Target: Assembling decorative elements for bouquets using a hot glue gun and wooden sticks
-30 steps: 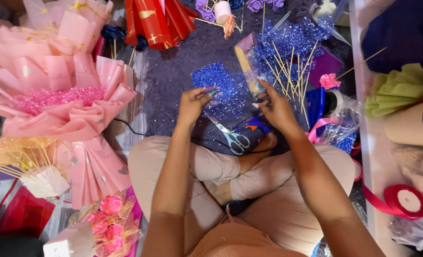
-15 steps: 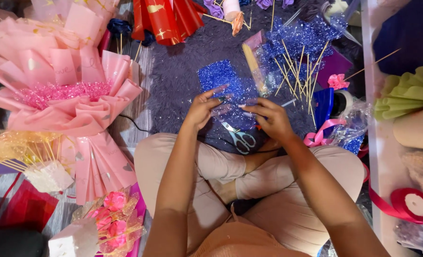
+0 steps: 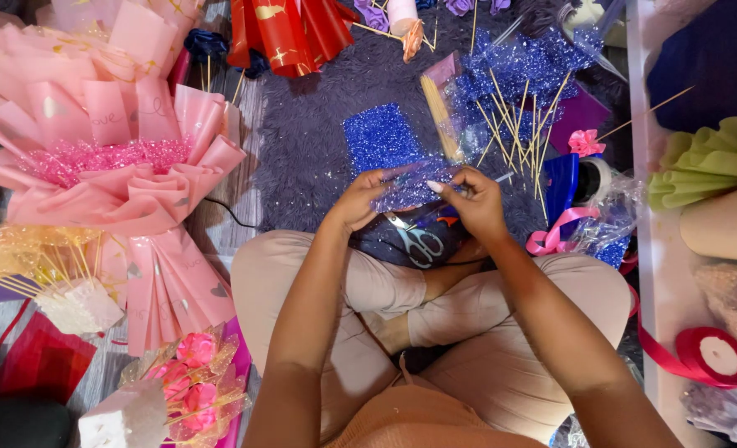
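We see a small piece of blue glitter mesh [image 3: 412, 184] stretched between the two hands, just above the person's crossed legs and over the edge of the dark purple rug [image 3: 319, 124]. It hangs a little slack in the middle, and its left and right ends disappear under fingertips.

The left hand [image 3: 360, 199] grips the left end, thumb and forefinger closed on the material, the other fingers curled in behind. The right hand [image 3: 472, 203] pinches the right end the same way, forefinger pointing toward the left hand, and we also make out a thin stick [image 3: 495, 178] passing by its fingers; whether that hand holds the stick or it merely lies behind, we cannot tell. The two hands are near each other, with only the mesh piece between them.

Directly below the hands, a pair of scissors [image 3: 417, 241] lies in the lap on a dark blue cloth [image 3: 385, 245]. Just beyond the hands, a square of blue glitter sheet [image 3: 381, 137] rests flat on the rug, and a scatter of wooden skewers [image 3: 518, 124] lies over more blue glitter material to the right. A pink ribbon [image 3: 551, 236] curls beside the right wrist. Well to the left stands a large pink paper bouquet [image 3: 111, 166], and at far right a red ribbon spool [image 3: 713, 357] sits on a white ledge.
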